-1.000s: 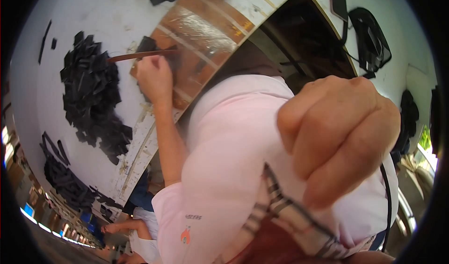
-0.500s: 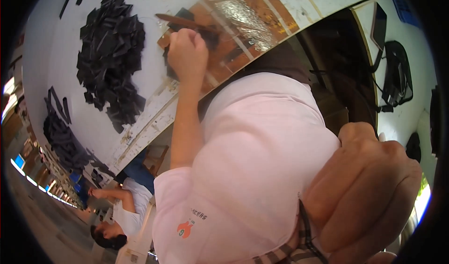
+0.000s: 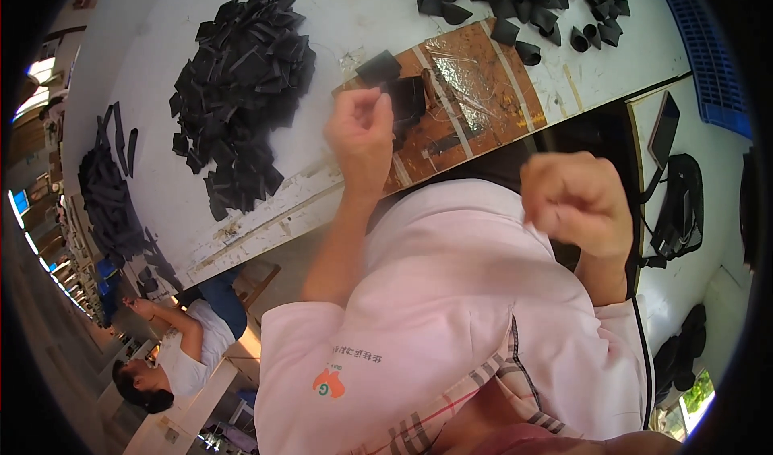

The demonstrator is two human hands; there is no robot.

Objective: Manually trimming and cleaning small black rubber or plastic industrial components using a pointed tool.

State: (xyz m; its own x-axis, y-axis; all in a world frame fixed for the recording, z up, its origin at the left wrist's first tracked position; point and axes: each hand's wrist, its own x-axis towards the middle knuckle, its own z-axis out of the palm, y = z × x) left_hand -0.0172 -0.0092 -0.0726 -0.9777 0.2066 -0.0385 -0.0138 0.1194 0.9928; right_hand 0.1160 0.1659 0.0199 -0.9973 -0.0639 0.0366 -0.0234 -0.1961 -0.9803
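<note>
Left hand (image 3: 360,137) — over black piece (image 3: 405,101)

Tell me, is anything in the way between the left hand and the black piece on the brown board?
Nothing visible is. The left hand hangs right next to the folded black piece on the brown board, its fingertips pinched together. No other thing lies between them. The right hand is a closed fist, off to the side.

On the table (image 3: 386,20) – one pile (image 3: 237,84) left, board (image 3: 475,93) right, another pile (image 3: 531,0) behind it
</note>
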